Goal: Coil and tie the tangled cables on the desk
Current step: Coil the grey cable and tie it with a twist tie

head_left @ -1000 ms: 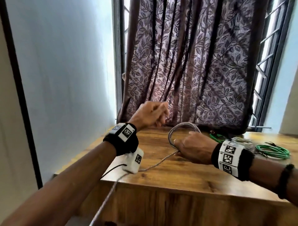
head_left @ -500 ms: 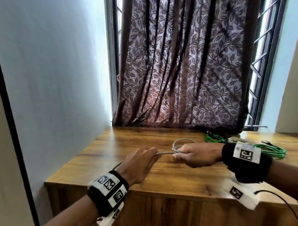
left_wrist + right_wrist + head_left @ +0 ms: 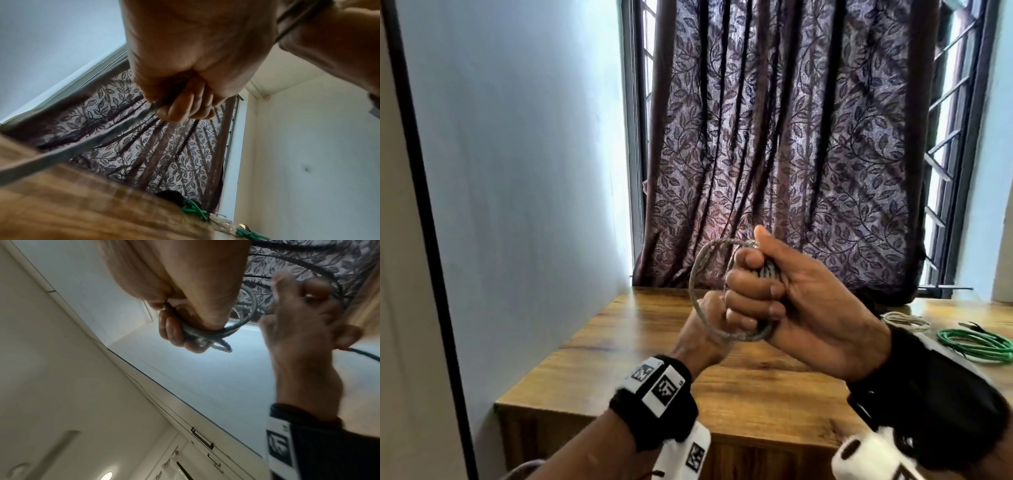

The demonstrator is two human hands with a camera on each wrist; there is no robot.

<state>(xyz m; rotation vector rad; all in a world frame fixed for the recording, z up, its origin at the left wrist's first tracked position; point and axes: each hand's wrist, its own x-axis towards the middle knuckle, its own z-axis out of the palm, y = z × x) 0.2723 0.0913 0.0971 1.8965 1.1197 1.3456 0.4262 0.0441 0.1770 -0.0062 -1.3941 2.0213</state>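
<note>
A grey braided cable (image 3: pixel 697 274) is gathered into several loops above the wooden desk (image 3: pixel 774 394). My right hand (image 3: pixel 755 294) is raised palm towards me, with its fingers curled round the bundled loops. Just behind and below it, my left hand (image 3: pixel 707 320) grips the cable's running strand at the bottom of the loop. In the left wrist view the fingers (image 3: pixel 180 105) close on the cable (image 3: pixel 61 154), which trails off to the lower left. The right wrist view shows the coil (image 3: pixel 197 335) held in the curled fingers (image 3: pixel 172 331), with my left hand (image 3: pixel 304 324) beside it.
A coiled green cable (image 3: pixel 976 346) and a pale coiled cable (image 3: pixel 904 320) lie at the desk's right back. A patterned curtain (image 3: pixel 791 154) hangs behind the desk and a wall (image 3: pixel 517 171) closes the left side. The grey cable's tail (image 3: pixel 517 474) hangs below the desk's front edge.
Both hands have lifted off the desk. The right hand has turned palm up with the coil in it, and the left hand has moved in close beneath it with the strand.
</note>
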